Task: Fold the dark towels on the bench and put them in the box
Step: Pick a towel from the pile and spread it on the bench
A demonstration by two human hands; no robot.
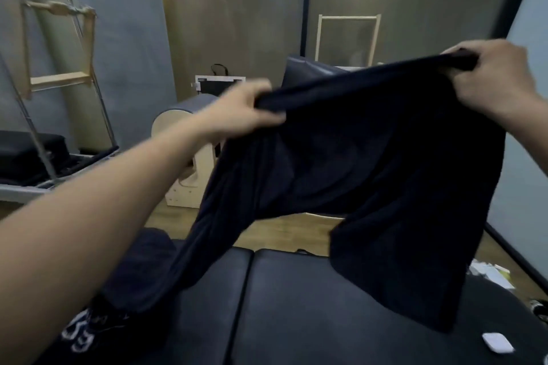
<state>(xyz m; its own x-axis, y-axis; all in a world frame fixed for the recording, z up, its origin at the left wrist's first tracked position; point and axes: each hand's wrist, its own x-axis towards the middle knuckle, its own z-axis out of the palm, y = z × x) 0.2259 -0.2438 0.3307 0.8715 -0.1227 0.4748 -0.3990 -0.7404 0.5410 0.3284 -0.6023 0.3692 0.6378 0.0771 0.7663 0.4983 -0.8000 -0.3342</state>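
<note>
At the far left, a metal-framed exercise apparatus (44, 68) is seen against the wall, with a grey mat (124, 38) propped upright beside it. In the lower left corner, a dark cloth with white printing (80, 335) is partly hidden by the person's left forearm, and a dark bundle (142, 261) is heaped on the left end of the padded bench (296, 320) just beyond it.

The left hand (237, 115) is held out at chest height, fingers and thumb curled round one upper corner of a dark towel (370, 172), which is bunched in the grip. The towel is held in the air between both hands, above the bench, its top edge pulled taut and slanting upward to the right. Its lower left part trails down in folds toward the bundle; whether it touches cannot be told. Its lower right corner hangs free over the bench.

Behind the towel, a wooden barrel with a grey padded top (184, 157) stands on the floor, and a pale wooden frame (347, 35) is leaned at the wall further right.

The right hand (489, 77), higher than the left, is clamped on the other top corner, fingers curled over gathered cloth. At lower right, a small white object (498, 342) lies on the bench, and papers (492, 272) are scattered on the floor beyond its edge.
</note>
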